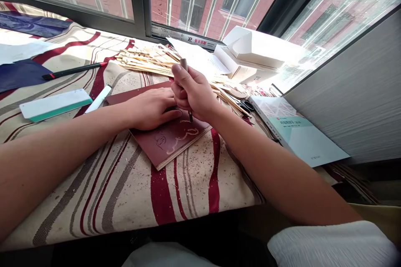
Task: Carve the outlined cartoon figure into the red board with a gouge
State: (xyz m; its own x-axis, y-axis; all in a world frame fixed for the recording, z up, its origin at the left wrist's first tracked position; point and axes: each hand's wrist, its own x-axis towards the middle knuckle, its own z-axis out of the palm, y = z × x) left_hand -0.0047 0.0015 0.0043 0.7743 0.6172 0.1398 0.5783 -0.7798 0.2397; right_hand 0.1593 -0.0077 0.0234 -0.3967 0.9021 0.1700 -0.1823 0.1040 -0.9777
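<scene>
Evidently, the step in hand is cutting a line: the grip of the right hand [196, 94] is wrapped firmly around a slim tool [184, 64], thumb near its upper end, tip pointing down at the pale cut line [189, 132] in the reddish-brown board [147, 144]. That board lies on the cloth-covered surface [194, 194], under both hands. The left hand [153, 108] rests flat on it, fingers extended, apparently bracing. Whether the tip bites I cannot tell. The next move seems to call for steady pressure, left thumb clear.
</scene>
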